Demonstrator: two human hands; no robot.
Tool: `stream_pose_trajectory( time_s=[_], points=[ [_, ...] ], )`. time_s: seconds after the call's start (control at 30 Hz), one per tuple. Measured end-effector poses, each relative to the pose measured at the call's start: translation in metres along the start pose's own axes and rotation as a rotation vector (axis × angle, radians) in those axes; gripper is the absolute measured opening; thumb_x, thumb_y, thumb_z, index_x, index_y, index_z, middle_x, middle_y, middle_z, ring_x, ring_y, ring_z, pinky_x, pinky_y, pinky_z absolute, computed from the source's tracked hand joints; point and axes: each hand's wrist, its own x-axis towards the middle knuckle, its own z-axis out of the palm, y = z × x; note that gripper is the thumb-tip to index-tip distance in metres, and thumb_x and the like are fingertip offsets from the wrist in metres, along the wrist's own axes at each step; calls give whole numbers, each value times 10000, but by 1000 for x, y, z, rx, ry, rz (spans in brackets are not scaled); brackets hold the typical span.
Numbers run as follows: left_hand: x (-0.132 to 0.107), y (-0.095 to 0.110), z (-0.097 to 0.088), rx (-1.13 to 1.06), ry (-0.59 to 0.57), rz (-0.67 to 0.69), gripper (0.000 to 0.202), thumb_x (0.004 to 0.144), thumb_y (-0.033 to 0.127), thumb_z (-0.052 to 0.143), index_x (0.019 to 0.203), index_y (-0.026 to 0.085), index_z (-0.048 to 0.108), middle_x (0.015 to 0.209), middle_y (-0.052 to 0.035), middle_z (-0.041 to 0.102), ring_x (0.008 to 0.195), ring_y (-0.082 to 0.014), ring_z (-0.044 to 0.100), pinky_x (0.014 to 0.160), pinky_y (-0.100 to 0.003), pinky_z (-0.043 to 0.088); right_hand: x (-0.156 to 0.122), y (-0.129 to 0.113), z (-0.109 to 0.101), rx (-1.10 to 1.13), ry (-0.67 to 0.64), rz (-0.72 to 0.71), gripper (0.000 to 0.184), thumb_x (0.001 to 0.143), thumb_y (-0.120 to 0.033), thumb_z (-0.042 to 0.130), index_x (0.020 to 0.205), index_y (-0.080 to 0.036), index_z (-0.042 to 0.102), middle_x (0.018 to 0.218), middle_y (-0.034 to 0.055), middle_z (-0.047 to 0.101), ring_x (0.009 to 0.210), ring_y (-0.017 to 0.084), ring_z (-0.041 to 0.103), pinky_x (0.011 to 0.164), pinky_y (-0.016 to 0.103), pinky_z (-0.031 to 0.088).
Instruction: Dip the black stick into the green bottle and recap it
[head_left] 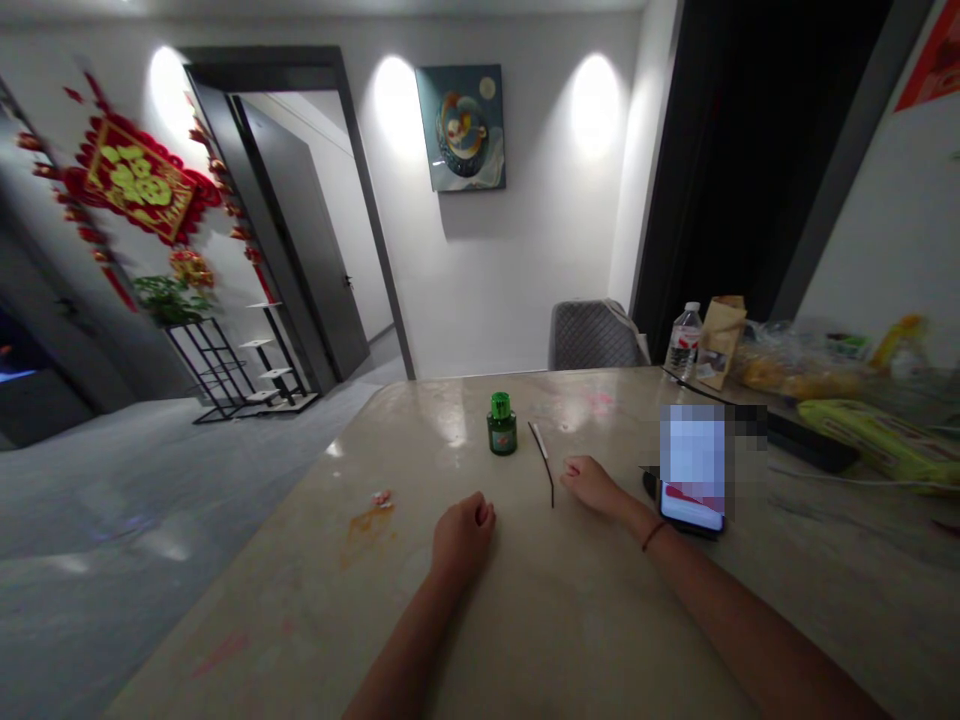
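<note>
My left hand (463, 535) rests on the table (570, 620) as a loose fist, with nothing seen in it. Across from it my right hand (591, 484) is also curled closed on the tabletop, nothing visible in its fingers. Ahead of both stands a small upright green bottle (502, 432) with a ribbed bright green cap, apart from the hands. Between the bottle and my right hand lies a thin dark stick (549, 475) with a white section and a bend near its lower end; neither hand touches it.
Right of my right hand stands a lit phone (691, 508), partly blurred out. Beyond it are a water bottle (683, 342), a paper bag (721, 342), plastic-wrapped food (799, 372) and a yellow-green packet (877, 435). An orange stain (371, 525) and crumpled bit (382, 498) lie left; a chair (596, 335) stands opposite.
</note>
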Motion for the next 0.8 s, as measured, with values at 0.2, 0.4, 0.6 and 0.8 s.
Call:
stream_pose_trajectory(
  time_s=[0.2, 0.4, 0.6, 0.8],
  points=[
    [-8, 8, -6, 111, -116, 48, 264, 791, 304, 375, 591, 175, 490, 578, 3, 521, 560, -106, 452, 516, -226, 204, -18, -5, -5, 11, -7, -17, 211, 564, -152, 383, 484, -211, 197, 456, -81, 202, 465, 72, 229, 464, 236, 125],
    [-18, 11, -9, 151, -117, 95, 264, 802, 297, 365, 625, 175, 518, 615, -11, 554, 589, -116, 482, 528, -226, 223, -39, -6, 2, 39, 75, -22, 207, 582, -176, 387, 495, -212, 203, 459, -77, 222, 461, 77, 252, 462, 226, 153],
    [-32, 10, -11, 185, -136, 87, 271, 814, 285, 338, 652, 178, 527, 625, -14, 560, 590, -119, 492, 534, -232, 235, -44, -9, 2, 222, 200, 51, 243, 593, -260, 414, 499, -222, 193, 460, -78, 207, 448, 74, 243, 444, 214, 175],
    [-44, 6, -14, 176, -141, 61, 259, 811, 286, 345, 647, 182, 516, 597, 1, 533, 568, -109, 467, 532, -227, 227, -56, -11, -3, 234, 86, 65, 260, 594, -271, 437, 494, -220, 202, 458, -79, 208, 449, 72, 236, 442, 213, 179]
  ],
)
